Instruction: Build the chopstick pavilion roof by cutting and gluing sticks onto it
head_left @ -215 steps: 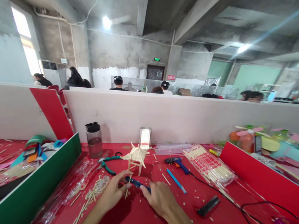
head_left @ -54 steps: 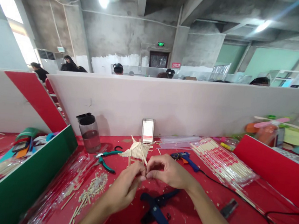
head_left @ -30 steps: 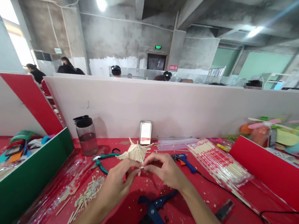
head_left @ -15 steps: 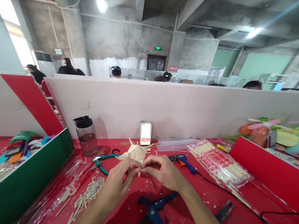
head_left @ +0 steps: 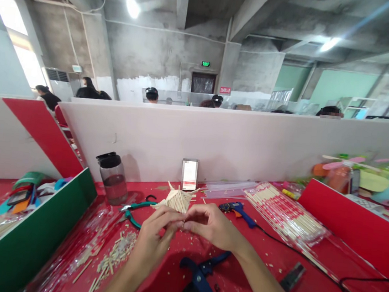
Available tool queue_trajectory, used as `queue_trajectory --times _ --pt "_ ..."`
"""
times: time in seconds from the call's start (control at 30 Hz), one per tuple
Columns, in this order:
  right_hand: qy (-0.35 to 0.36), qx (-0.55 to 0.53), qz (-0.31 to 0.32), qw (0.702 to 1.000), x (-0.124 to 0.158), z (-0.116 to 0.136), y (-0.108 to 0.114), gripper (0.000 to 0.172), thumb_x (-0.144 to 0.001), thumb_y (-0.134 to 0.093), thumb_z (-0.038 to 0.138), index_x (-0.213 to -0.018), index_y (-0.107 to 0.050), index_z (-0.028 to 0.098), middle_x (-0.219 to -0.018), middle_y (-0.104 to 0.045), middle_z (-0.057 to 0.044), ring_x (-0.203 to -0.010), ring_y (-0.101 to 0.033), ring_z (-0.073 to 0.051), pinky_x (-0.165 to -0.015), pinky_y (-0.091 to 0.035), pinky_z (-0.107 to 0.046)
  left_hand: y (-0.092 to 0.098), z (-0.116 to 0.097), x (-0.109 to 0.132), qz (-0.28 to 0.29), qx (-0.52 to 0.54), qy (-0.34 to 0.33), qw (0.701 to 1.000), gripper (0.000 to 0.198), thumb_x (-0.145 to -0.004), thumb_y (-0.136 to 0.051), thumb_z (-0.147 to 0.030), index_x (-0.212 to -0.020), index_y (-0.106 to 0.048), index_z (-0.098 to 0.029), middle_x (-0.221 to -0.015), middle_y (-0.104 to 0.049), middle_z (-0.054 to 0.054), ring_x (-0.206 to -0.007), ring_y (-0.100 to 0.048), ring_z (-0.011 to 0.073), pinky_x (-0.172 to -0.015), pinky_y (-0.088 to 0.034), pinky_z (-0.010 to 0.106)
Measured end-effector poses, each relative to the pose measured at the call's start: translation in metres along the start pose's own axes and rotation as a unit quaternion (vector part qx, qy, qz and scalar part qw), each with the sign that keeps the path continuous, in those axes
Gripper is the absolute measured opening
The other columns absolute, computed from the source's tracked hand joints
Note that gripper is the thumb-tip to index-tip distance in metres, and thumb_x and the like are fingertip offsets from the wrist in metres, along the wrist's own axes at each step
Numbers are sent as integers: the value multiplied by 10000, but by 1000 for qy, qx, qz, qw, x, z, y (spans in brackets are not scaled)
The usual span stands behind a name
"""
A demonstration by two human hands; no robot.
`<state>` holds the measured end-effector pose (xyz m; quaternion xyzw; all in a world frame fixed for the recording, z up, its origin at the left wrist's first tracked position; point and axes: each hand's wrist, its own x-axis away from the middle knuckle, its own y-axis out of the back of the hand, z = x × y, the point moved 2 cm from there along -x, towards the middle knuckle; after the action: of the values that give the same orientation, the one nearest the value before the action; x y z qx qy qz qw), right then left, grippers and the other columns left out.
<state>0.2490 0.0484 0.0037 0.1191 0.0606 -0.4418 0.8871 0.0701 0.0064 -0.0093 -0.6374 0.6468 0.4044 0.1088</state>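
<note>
My left hand (head_left: 159, 230) and my right hand (head_left: 211, 225) meet over the red table, thumbs and fingertips pinched together. Whatever lies between the fingertips is too small and covered to make out. Just behind them stands a small roof-like model of pale wooden sticks (head_left: 178, 200), its lower part hidden by my fingers. Teal-handled pliers (head_left: 132, 220) lie open to the left of the model. A blue hand cutter (head_left: 198, 278) rests on the table below my hands. To the right is a blue glue gun (head_left: 241, 211) with a black cord.
A phone (head_left: 190, 173) leans upright against the white partition (head_left: 249, 146). At left are a water bottle (head_left: 111, 179), stick scraps (head_left: 117, 253) and a green divider (head_left: 34, 236). Packed sticks (head_left: 287, 214), a dark metal tool (head_left: 292, 275) and a red divider (head_left: 352, 225) are at right.
My hands stay in nearly the same place, with small shifts of the fingers. The pale stick end seen under my fingertips earlier is now mostly out of sight.
</note>
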Motion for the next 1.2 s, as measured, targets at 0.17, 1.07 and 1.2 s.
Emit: queue_trajectory --times 0.17,1.07,1.2 --pt "2 9 15 1000 0 0 3 170 -833 -806 346 -868 -751 189 -777 -701 10 -719 -612 -138 -682 -453 -251 -2 2 0 -9 35 51 998 81 -916 -671 -222 -848 -714 -215 -806 -683 16 -704 -605 163 -644 -467 242" --pt "23 46 0 999 2 11 -3 149 -897 -737 341 -957 -758 206 -926 -785 -30 -876 -731 -198 -787 -551 -295 -2 2 5 -3 -45 76 996 192 -1007 -526 -319 -861 -592 -212 -773 -598 5 -690 -560 170 -659 -440 265" --pt "27 82 -3 996 3 9 -5 149 -895 -732 341 -946 -759 204 -917 -783 -31 -874 -725 -197 -798 -545 -289 -2 -1 4 23 -54 61 996 204 -1023 -462 -312 -855 -534 -222 -780 -569 6 -697 -543 176 -653 -437 269"
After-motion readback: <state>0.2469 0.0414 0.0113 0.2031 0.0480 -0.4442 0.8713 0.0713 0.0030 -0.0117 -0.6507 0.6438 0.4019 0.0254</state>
